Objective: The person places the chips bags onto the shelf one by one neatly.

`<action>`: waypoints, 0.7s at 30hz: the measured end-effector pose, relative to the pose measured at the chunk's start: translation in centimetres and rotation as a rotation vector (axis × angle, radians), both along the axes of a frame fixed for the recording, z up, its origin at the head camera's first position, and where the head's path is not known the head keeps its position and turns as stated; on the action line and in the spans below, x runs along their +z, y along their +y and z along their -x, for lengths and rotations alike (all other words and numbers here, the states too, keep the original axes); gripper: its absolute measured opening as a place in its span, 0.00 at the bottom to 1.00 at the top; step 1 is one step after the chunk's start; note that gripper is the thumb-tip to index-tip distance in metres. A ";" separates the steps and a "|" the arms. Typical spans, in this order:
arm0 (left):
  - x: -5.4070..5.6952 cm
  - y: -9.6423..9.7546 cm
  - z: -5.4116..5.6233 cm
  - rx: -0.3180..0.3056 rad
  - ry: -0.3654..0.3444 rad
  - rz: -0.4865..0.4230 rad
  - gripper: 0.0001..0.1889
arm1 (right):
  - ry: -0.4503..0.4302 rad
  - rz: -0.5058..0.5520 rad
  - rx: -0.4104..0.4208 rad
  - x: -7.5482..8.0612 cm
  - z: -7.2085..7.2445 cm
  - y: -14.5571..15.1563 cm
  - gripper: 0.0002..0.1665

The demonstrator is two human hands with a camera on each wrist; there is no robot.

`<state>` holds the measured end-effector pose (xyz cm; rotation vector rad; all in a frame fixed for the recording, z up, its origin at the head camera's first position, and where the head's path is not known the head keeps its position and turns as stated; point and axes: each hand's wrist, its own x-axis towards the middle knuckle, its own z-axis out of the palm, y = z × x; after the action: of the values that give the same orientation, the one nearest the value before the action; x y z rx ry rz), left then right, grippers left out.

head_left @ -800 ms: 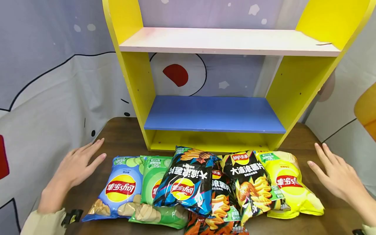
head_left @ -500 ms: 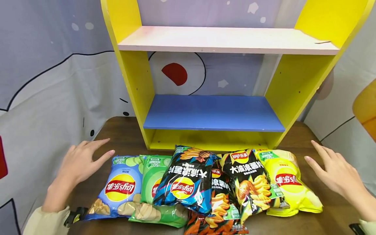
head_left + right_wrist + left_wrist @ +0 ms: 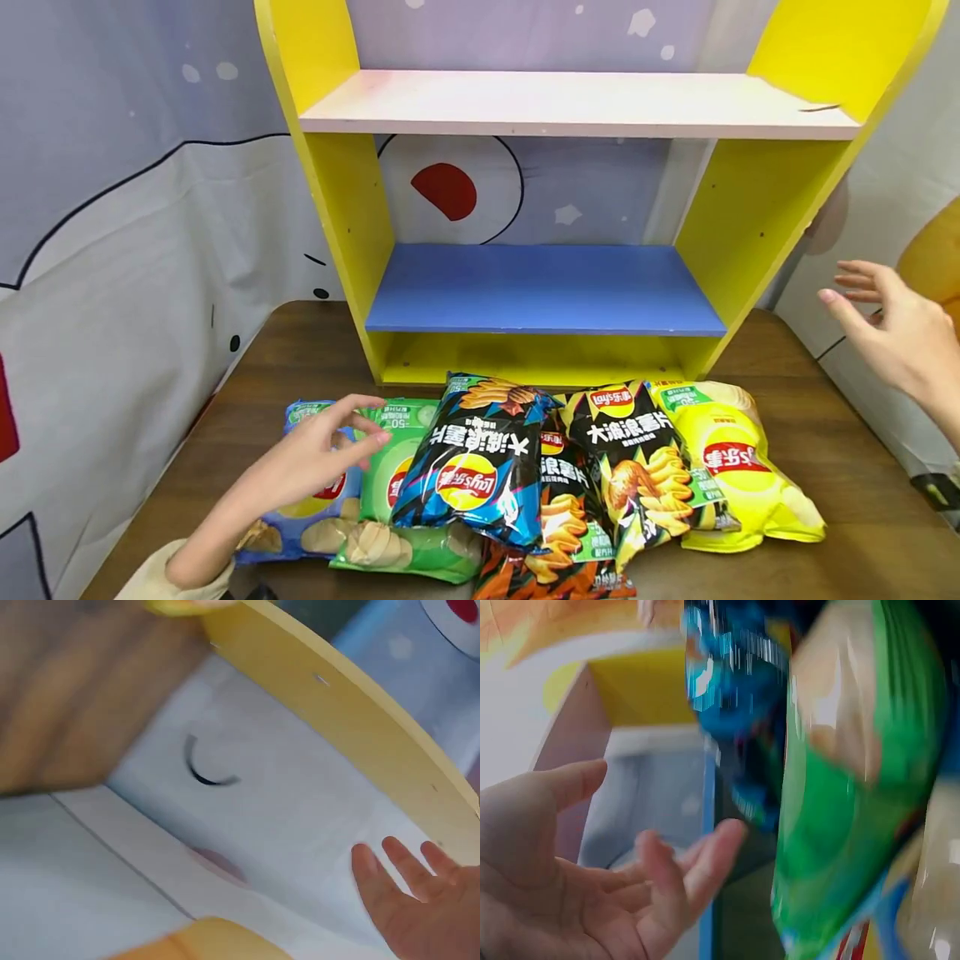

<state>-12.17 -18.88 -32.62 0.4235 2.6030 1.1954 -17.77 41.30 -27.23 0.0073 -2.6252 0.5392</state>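
Note:
My left hand (image 3: 303, 462) hovers over the blue chip bag (image 3: 315, 529), its fingers loosely bent and holding nothing. The fingertips overlap the edge of the green chip bag (image 3: 397, 454) in the head view; the left wrist view shows that green bag (image 3: 832, 825) beside the hand. A black-and-blue chip bag (image 3: 472, 467) leans over the green one and partly covers an orange-and-black chip bag (image 3: 558, 533). Right of these lie a black chip bag (image 3: 630, 467) and a yellow chip bag (image 3: 738, 475). My right hand (image 3: 903, 333) is raised at the far right, fingers spread, touching nothing.
A yellow shelf unit stands behind the bags, with a white upper shelf (image 3: 577, 104), a blue middle shelf (image 3: 547, 287) and a yellow bottom board (image 3: 540, 358). Its side panels rise left and right. The brown table (image 3: 255, 367) carries everything; a printed curtain (image 3: 150, 250) hangs around it.
My left hand has moved right, from beside the blue bag to over it and the green bag's edge. My right hand has lifted up and to the right. The bags lie as before.

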 end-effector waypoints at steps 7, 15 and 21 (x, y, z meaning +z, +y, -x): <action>-0.6 1.7 -0.8 -0.070 -0.203 -0.049 0.36 | 0.183 0.441 0.196 6.1 3.5 -0.3 0.15; -1.3 2.6 -0.4 -0.144 -0.250 -0.100 0.39 | 0.229 0.605 0.217 11.9 5.9 -1.1 0.15; -1.5 2.8 -0.4 -0.128 -0.274 -0.098 0.39 | 0.242 0.519 0.165 13.7 6.9 -1.2 0.26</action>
<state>-11.81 -16.05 -34.11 0.4065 2.2590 1.2448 -24.66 40.10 -13.54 0.1181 -2.1950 1.1821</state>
